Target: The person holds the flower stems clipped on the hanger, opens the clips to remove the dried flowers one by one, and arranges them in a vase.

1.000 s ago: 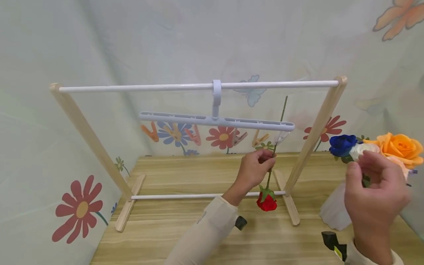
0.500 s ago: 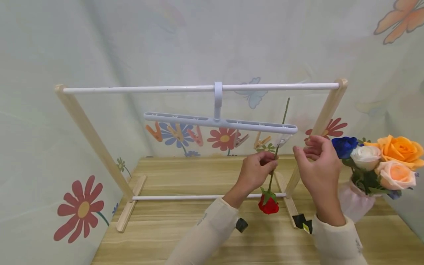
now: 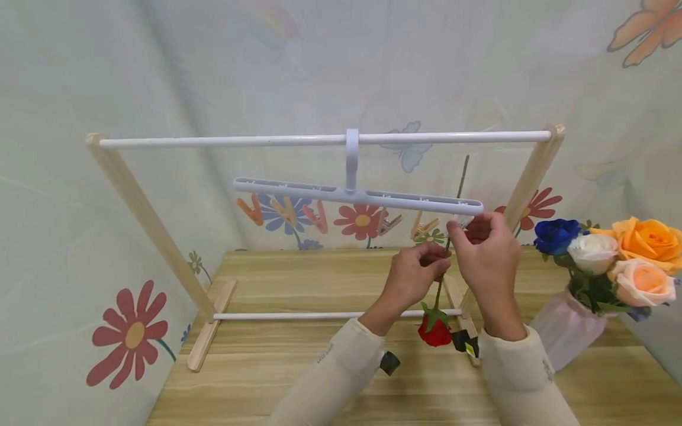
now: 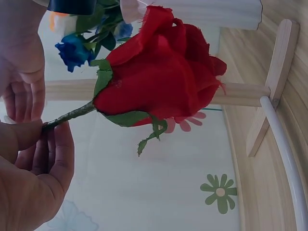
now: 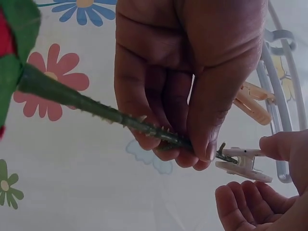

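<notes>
My left hand pinches the thorny green stem of a red rose, which hangs bloom down. In the left wrist view the bloom fills the middle, its stem between thumb and fingers. Above that grip, the stem passes up behind the right end of a pale blue hanger. My right hand is at the white clothespin under that end. Its thumb touches one handle, with the curled fingers by the other. The stem meets the clothespin's jaws in the right wrist view.
The hanger hooks over the white bar of a wooden rack. Several other clothespins hang along it, including an orange one. At the right stands a pale pink vase with blue, white, orange and peach roses.
My right hand has moved left from beside the vase to the white clothespin. The left hand still holds the rose stem in nearly the same place.
</notes>
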A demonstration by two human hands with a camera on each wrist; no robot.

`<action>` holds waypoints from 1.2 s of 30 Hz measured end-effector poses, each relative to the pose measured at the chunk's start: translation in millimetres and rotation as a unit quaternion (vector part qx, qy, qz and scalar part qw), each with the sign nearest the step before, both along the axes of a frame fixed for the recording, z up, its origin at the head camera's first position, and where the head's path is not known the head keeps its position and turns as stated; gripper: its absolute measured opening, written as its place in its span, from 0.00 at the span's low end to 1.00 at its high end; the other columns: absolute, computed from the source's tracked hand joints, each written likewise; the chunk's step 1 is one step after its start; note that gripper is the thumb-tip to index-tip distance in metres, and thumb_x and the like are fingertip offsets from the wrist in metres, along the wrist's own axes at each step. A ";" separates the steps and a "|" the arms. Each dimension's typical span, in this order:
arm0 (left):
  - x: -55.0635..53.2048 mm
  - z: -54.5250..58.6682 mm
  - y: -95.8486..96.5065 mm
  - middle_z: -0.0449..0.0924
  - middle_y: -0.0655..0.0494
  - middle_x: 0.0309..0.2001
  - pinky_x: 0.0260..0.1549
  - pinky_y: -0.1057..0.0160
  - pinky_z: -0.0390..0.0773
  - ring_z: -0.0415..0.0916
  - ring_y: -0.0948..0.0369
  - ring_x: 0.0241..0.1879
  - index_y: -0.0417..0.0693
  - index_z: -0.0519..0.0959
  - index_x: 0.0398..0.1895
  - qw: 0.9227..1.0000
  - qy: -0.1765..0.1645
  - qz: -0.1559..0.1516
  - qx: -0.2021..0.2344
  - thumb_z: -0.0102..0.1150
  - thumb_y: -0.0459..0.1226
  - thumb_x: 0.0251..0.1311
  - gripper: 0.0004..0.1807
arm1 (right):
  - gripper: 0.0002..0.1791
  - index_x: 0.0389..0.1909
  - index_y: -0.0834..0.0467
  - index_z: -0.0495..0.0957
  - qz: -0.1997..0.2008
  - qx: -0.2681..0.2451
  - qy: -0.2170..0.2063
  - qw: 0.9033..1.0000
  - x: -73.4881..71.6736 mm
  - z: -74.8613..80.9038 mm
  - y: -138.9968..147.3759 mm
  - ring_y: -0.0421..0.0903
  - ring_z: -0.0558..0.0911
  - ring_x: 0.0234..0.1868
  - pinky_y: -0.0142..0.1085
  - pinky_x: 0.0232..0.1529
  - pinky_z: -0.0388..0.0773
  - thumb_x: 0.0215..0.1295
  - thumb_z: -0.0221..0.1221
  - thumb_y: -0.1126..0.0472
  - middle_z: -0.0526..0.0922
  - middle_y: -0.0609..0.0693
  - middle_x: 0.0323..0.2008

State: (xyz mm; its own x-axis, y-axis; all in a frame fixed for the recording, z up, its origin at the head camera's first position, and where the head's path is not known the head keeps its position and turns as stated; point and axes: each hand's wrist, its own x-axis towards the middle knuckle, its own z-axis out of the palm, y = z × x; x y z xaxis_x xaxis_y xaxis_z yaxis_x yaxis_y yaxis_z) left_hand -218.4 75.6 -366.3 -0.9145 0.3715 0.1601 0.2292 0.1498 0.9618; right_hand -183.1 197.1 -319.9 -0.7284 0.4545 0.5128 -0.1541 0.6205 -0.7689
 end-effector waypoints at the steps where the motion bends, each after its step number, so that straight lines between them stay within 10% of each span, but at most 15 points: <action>1: 0.0 0.1 -0.1 0.87 0.55 0.37 0.34 0.70 0.84 0.80 0.71 0.29 0.46 0.85 0.47 1.000 0.001 0.000 0.000 0.65 0.37 0.67 0.08 | 0.24 0.52 0.65 0.76 -0.003 0.000 0.001 1.000 0.2 0.6 -1.0 0.48 0.81 0.36 0.19 0.32 0.70 0.67 0.66 0.50 0.84 0.60 0.37; 25: -0.3 -4.4 -7.0 0.87 0.55 0.39 0.34 0.67 0.86 0.81 0.69 0.30 0.45 0.86 0.48 1.000 -0.007 0.008 0.002 0.65 0.38 0.67 0.10 | 0.23 0.53 0.68 0.75 -0.023 -0.012 0.038 0.999 -4.9 0.1 -14.6 0.49 0.84 0.36 0.12 0.35 0.69 0.70 0.63 0.53 0.85 0.61 0.39; 36: 1.4 -6.6 -13.4 0.87 0.60 0.36 0.32 0.73 0.80 0.78 0.69 0.30 0.49 0.86 0.47 0.996 0.028 0.021 -0.080 0.64 0.40 0.68 0.08 | 0.24 0.54 0.66 0.75 -0.011 -0.015 0.028 0.999 -4.7 -0.1 -14.3 0.38 0.81 0.35 0.13 0.36 0.71 0.68 0.65 0.52 0.85 0.58 0.40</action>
